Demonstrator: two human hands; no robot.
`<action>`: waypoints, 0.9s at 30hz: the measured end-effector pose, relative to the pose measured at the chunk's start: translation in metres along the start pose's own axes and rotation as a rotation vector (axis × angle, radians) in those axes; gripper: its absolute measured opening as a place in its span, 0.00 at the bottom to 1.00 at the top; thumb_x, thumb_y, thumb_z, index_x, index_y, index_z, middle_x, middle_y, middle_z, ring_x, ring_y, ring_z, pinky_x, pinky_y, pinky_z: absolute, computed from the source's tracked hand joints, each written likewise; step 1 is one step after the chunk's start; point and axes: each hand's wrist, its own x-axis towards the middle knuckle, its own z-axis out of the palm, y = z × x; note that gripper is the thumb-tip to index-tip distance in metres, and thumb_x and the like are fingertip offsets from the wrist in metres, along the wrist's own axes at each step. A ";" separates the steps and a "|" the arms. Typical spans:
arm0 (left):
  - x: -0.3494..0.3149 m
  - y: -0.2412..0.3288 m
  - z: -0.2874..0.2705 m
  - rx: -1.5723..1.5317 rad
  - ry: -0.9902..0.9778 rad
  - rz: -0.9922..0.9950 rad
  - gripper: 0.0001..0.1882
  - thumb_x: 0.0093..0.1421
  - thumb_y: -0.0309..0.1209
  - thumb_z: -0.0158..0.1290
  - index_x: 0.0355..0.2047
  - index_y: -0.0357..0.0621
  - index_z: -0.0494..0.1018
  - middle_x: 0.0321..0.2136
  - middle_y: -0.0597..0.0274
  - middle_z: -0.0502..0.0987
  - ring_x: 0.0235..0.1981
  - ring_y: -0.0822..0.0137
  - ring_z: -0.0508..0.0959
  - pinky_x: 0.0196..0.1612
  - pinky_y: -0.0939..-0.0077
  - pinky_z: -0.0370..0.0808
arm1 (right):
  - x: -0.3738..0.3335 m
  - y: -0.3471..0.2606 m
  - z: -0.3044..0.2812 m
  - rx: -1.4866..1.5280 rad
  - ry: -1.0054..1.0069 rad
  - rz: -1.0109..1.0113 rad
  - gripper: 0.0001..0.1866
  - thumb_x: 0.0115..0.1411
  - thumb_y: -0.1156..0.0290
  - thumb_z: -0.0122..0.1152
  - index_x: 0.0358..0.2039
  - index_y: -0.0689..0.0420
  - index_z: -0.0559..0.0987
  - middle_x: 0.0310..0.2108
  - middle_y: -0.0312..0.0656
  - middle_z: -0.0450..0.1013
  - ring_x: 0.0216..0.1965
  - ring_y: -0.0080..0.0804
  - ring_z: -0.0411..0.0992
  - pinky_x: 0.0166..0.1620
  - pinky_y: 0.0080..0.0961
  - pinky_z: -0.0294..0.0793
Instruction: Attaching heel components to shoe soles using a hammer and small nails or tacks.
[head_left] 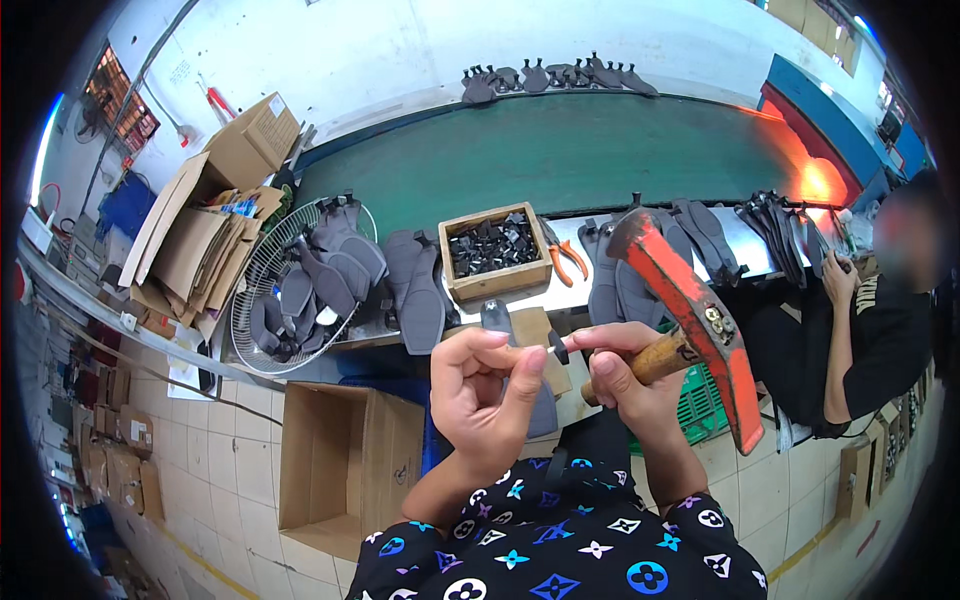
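My left hand [482, 398] is closed, its thumb and fingers pinching the pale pin of a small black heel tip [559, 348]. The index finger of my right hand [640, 385] reaches to the other side of that piece. My right hand is also closed around the wooden handle of a hammer [690, 290], whose worn orange-red head points up and to the right. Behind my hands, a grey shoe sole with a heel [495, 316] lies partly hidden beside a tan block [538, 335].
Beyond my hands, a wooden box [447, 262] holds many small black pieces, with orange-handled pliers [570, 262] beside it. Grey soles [415, 290] lie along the bench; a wire basket [245, 300] holds more. A green conveyor belt [480, 150] runs behind. A co-worker [870, 330] sits right; an open carton [340, 470] stands below left.
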 end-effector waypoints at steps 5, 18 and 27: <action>-0.013 -0.003 0.000 0.091 0.067 -0.094 0.15 0.60 0.19 0.58 0.45 0.36 0.66 0.30 0.60 0.77 0.32 0.79 0.76 0.35 0.87 0.71 | -0.004 0.015 0.006 0.036 0.023 -0.131 0.07 0.63 0.72 0.62 0.39 0.61 0.78 0.39 0.42 0.78 0.33 0.17 0.73 0.32 0.16 0.72; -0.018 -0.017 -0.001 0.211 0.114 -0.161 0.15 0.63 0.22 0.55 0.50 0.34 0.70 0.26 0.69 0.70 0.27 0.83 0.68 0.31 0.88 0.66 | 0.004 0.041 0.006 -0.067 -0.001 -0.004 0.13 0.56 0.78 0.67 0.41 0.63 0.77 0.39 0.46 0.78 0.19 0.13 0.69 0.19 0.09 0.65; -0.017 -0.020 -0.010 -0.026 0.144 -0.538 0.15 0.64 0.25 0.55 0.50 0.35 0.71 0.25 0.70 0.70 0.24 0.83 0.68 0.26 0.89 0.64 | 0.010 0.053 0.004 0.061 0.012 0.069 0.08 0.59 0.75 0.65 0.38 0.64 0.80 0.35 0.42 0.75 0.16 0.14 0.66 0.17 0.12 0.62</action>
